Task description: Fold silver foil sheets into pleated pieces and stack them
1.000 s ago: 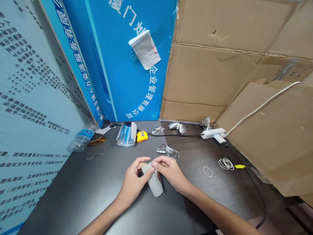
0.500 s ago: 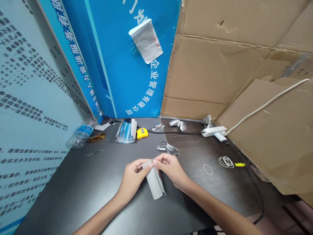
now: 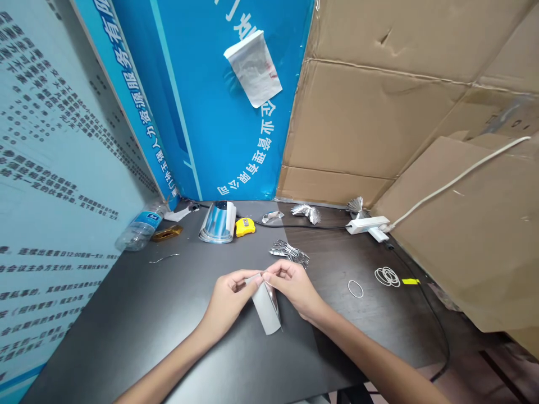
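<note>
Between my hands is a folded grey-white sheet (image 3: 266,311), its strip hanging down toward me over the dark table. My left hand (image 3: 229,294) pinches its upper left edge between thumb and fingers. At the top right corner, my right hand (image 3: 292,286) pinches the same sheet, fingertips almost touching those of the left. The inner side of the fold looks shiny. Just beyond my right hand lies a bundle of silvery twist ties (image 3: 289,252). Farther back stand a rolled stack of glossy blue-and-silver sheets (image 3: 218,223) and a yellow tape measure (image 3: 245,226).
White rubber bands (image 3: 356,289) and a yellow tab (image 3: 410,281) lie right. A white power strip (image 3: 367,225) with cables sits near the cardboard wall (image 3: 337,123). More silvery bundles (image 3: 306,213) lie at the back. A plastic bottle (image 3: 141,229) and brown tape roll (image 3: 167,233) are left.
The folded sheet has tilted slightly and its lower end has drawn up, its two layers closer together. Both hands keep their pinch in nearly the same place. The view has shifted a little.
</note>
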`<state>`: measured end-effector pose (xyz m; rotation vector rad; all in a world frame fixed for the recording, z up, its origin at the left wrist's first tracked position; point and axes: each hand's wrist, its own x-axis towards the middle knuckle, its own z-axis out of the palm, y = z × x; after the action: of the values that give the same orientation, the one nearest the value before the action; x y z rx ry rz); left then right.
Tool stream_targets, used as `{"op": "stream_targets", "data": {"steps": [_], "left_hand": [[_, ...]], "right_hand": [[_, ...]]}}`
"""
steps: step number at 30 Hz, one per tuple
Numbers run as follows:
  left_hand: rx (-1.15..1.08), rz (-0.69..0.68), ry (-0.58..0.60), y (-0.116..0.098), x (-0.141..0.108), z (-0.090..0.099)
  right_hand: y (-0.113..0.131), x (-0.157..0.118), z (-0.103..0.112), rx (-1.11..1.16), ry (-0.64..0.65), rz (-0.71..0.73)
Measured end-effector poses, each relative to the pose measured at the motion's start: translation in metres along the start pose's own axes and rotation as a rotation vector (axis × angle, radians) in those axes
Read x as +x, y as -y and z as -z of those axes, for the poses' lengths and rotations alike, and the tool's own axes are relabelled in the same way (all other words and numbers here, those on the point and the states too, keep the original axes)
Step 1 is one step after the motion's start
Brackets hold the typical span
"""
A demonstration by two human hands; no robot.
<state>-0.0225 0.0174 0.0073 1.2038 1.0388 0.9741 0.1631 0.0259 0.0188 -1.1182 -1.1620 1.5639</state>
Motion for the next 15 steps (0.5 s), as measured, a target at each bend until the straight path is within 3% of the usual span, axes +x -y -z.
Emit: {"op": "stream_targets", "data": {"steps": [9, 15], "left_hand": [[0.022, -0.03, 0.01, -0.0051, 0.0011, 0.0005], [-0.292, 0.039, 0.107, -0.0014, 0.0043, 0.0037]], "right_hand": [[-0.0085, 0.0032, 0.004, -0.015, -0.002, 0.024], [-0.0024, 0.0011, 0.0039, 0.123, 0.032, -0.062]]}}
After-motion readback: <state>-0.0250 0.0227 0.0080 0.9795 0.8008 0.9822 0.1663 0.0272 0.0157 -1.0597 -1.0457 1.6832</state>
